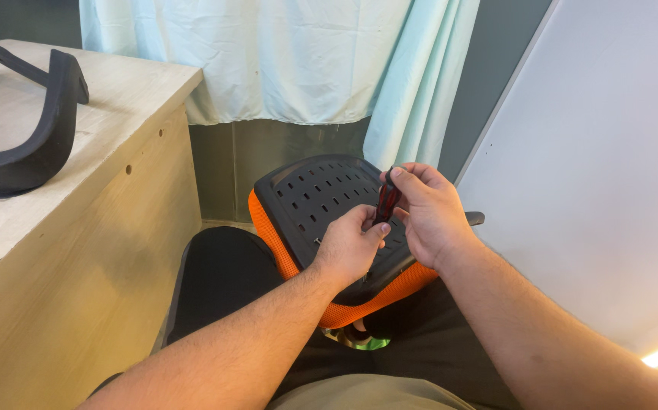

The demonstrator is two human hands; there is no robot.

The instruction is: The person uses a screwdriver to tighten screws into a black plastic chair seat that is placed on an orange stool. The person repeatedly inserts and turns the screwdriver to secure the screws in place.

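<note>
An upturned chair seat lies in front of me, its black slotted plastic underside facing up and orange mesh fabric showing round the rim. My right hand grips a screwdriver with a dark red translucent handle, held upright over the black panel. My left hand rests on the panel and pinches the lower part of the screwdriver near its tip. The tip itself is hidden behind my fingers.
A light wooden cabinet stands to the left, with a black curved plastic chair part on top. A pale green curtain hangs behind. A white panel leans at the right. A black lever pokes out beside the seat.
</note>
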